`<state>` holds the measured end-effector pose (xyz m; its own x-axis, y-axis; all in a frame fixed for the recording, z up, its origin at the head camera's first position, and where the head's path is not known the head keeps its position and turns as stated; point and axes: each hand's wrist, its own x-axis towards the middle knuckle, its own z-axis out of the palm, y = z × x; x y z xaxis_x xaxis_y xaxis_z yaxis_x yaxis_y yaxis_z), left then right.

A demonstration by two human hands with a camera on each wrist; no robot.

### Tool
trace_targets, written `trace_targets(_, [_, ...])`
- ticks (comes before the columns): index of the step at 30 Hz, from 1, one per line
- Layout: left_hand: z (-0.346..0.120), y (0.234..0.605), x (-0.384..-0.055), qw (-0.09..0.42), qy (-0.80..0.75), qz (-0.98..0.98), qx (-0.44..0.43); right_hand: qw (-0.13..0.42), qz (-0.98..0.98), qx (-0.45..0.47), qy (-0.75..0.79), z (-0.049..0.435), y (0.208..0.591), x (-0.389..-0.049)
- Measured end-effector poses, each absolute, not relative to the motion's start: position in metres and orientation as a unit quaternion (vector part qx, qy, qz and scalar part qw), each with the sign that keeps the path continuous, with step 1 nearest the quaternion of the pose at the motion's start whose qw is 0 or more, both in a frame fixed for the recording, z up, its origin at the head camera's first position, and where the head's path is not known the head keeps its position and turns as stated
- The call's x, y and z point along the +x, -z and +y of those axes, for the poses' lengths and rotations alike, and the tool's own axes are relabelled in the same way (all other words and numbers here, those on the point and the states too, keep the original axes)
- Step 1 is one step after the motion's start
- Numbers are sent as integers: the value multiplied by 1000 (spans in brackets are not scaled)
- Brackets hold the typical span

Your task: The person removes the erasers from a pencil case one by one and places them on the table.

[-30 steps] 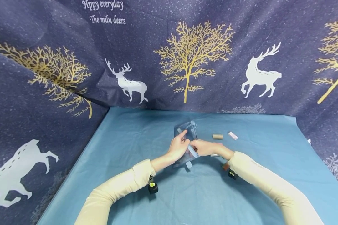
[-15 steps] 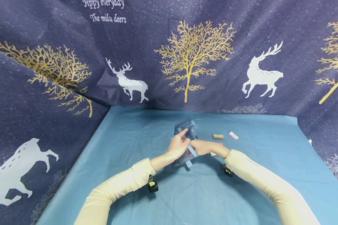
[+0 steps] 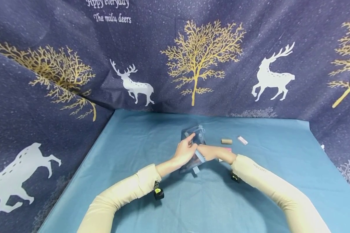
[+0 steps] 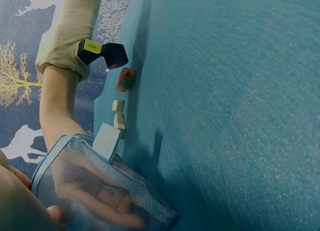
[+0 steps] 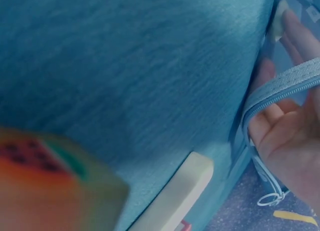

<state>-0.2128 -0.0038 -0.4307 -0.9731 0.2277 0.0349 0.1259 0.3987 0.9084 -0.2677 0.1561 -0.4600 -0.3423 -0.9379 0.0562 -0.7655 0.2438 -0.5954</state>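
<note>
A blue mesh zip pouch lies across the middle of the blue cloth, its zipped mouth gaping. My left hand grips the pouch by its edge, index finger stretched over the mesh. Reaching through the mouth is my right hand; the zipper crosses its palm in the right wrist view. Its fingers show through the mesh in the left wrist view, one long and straight, others bent. A small pale block sits at its fingertips inside the pouch. A grey fabric tab sticks out from the pouch's side.
Right of the pouch lie a brown cylinder and a white-and-pink block. A block with a watermelon print and a long white block lie under my right forearm. A patterned curtain stands behind the cloth.
My right hand and forearm have shifted slightly left, further into the pouch. The left hand keeps its hold on the pouch.
</note>
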Motion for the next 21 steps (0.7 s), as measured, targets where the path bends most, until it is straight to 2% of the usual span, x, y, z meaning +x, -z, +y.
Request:
trace_targets(9, [-6,430,-214,49,-538,835,106,143,790,-530,274,156,461,-267])
trace_targets(15, [-10,428,-216,52,-539,834,108,176,808,-493,269,154,460,-269])
trace_targets(21, [-13,427,-217,60,-534,836,114,187,829,-454,269,156,457,-270])
